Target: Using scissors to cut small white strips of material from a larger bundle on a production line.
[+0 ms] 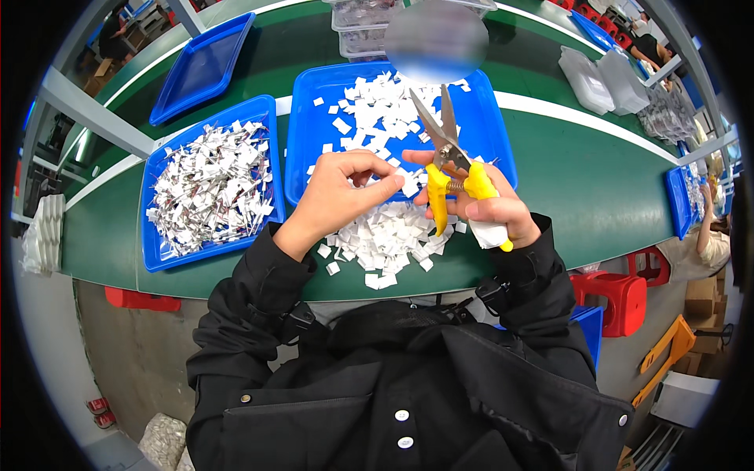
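My right hand [503,206] grips yellow-handled spring shears [479,184], with the blades spread apart and pointing away from me. Something white wraps or lies against the lower end of one handle. To the left of the shears, my left hand [345,192] is closed, thumb and fingers brought together; whatever they pinch is hidden. Beneath both hands, many small white square pieces [385,243] lie heaped on the green table. More of them are scattered in the blue tray [302,157] just beyond. A second blue tray [149,212] at the left holds a pile of thin wire-like parts with white tags.
An empty-looking blue tray [206,67] lies at the far left, by a grey metal post [98,114]. Clear plastic containers [361,35] are stacked at the back, more [597,78] at the far right. Red stools [616,298] stand below the table's right side, where another person [711,235] works.
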The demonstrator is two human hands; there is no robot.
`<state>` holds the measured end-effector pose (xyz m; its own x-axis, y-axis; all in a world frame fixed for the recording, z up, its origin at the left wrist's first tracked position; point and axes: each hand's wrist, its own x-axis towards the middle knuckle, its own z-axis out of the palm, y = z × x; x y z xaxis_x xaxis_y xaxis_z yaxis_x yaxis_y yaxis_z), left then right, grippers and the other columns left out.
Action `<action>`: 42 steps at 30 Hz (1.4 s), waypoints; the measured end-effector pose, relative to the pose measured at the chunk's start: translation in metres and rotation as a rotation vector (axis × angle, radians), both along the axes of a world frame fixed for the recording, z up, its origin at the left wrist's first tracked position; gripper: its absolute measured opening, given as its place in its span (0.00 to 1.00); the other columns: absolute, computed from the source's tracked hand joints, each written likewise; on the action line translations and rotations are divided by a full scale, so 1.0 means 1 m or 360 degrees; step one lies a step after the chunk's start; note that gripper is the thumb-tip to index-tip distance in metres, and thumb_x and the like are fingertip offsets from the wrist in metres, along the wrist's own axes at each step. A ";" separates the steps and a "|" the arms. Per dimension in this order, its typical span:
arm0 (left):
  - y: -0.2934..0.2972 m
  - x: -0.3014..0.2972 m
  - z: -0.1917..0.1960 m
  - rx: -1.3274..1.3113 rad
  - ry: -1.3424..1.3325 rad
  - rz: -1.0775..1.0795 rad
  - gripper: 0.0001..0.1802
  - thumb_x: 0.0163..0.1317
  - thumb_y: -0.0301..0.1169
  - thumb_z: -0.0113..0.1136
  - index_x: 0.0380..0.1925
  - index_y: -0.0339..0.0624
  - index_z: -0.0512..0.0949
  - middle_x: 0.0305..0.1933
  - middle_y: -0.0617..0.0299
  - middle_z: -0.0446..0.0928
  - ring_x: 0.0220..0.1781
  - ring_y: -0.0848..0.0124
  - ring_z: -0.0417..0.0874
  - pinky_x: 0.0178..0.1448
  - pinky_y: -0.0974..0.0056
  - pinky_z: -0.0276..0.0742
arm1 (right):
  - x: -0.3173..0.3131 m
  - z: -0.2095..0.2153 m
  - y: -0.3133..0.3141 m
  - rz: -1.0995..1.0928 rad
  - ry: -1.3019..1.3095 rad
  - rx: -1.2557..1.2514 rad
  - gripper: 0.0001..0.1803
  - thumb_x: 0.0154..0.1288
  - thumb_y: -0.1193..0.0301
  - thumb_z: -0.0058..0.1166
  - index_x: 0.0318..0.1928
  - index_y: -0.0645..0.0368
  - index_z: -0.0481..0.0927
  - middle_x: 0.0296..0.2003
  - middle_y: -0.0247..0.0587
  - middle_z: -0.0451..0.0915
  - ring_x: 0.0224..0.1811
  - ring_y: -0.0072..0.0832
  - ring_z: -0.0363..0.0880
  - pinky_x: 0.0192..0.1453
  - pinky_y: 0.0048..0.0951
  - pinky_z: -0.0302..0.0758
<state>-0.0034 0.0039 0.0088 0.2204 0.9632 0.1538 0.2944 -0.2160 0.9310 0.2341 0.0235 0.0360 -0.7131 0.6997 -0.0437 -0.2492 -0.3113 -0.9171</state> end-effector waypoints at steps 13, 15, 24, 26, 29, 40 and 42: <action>0.003 0.001 -0.009 -0.0385 -0.0402 -0.0151 0.07 0.58 0.27 0.66 0.28 0.33 0.80 0.25 0.67 0.79 0.26 0.84 0.75 0.31 0.77 0.69 | -0.002 -0.002 -0.001 -0.0029 -0.0120 0.0126 0.44 0.43 0.65 0.56 0.66 0.66 0.67 0.58 0.45 0.73 0.54 0.33 0.77 0.62 0.35 0.71; 0.001 -0.002 -0.001 -0.0475 -0.0501 -0.0115 0.07 0.59 0.27 0.66 0.30 0.34 0.80 0.25 0.67 0.79 0.27 0.84 0.76 0.31 0.77 0.68 | -0.001 0.000 -0.003 -0.0202 -0.0065 0.0125 0.44 0.44 0.64 0.58 0.66 0.65 0.67 0.59 0.46 0.73 0.54 0.33 0.77 0.61 0.35 0.72; -0.001 -0.006 0.014 -0.0716 -0.1190 -0.0041 0.11 0.61 0.23 0.63 0.44 0.32 0.78 0.36 0.57 0.82 0.34 0.74 0.84 0.41 0.71 0.82 | 0.000 -0.007 0.005 -0.1042 -0.0573 0.1715 0.41 0.42 0.81 0.54 0.65 0.65 0.70 0.49 0.48 0.76 0.52 0.37 0.76 0.61 0.34 0.70; 0.001 -0.010 0.004 -0.0675 -0.1262 -0.0089 0.10 0.62 0.23 0.62 0.43 0.33 0.79 0.39 0.55 0.82 0.38 0.71 0.85 0.45 0.68 0.83 | -0.002 -0.007 0.003 -0.0919 -0.0794 0.1899 0.40 0.42 0.80 0.55 0.64 0.64 0.71 0.50 0.49 0.76 0.52 0.41 0.76 0.61 0.34 0.70; 0.000 -0.006 0.000 -0.0542 -0.1407 -0.0025 0.12 0.62 0.24 0.64 0.44 0.31 0.80 0.43 0.54 0.83 0.40 0.71 0.85 0.50 0.67 0.83 | -0.007 -0.009 0.001 -0.0759 -0.0876 0.1964 0.40 0.42 0.80 0.56 0.64 0.63 0.71 0.52 0.49 0.76 0.53 0.44 0.74 0.61 0.35 0.69; -0.004 0.001 -0.005 -0.0324 -0.1444 0.0073 0.06 0.63 0.21 0.62 0.40 0.34 0.81 0.40 0.57 0.83 0.41 0.71 0.83 0.48 0.66 0.80 | -0.013 -0.017 -0.003 -0.0628 -0.1013 0.1993 0.39 0.42 0.78 0.59 0.62 0.60 0.72 0.50 0.47 0.77 0.51 0.44 0.74 0.57 0.38 0.72; -0.004 0.001 -0.006 -0.0313 -0.1409 0.0078 0.06 0.62 0.21 0.62 0.40 0.33 0.81 0.40 0.57 0.83 0.40 0.71 0.83 0.48 0.66 0.80 | -0.013 -0.017 -0.003 -0.0659 -0.1013 0.2001 0.38 0.43 0.78 0.60 0.62 0.59 0.73 0.49 0.47 0.77 0.50 0.44 0.75 0.56 0.37 0.72</action>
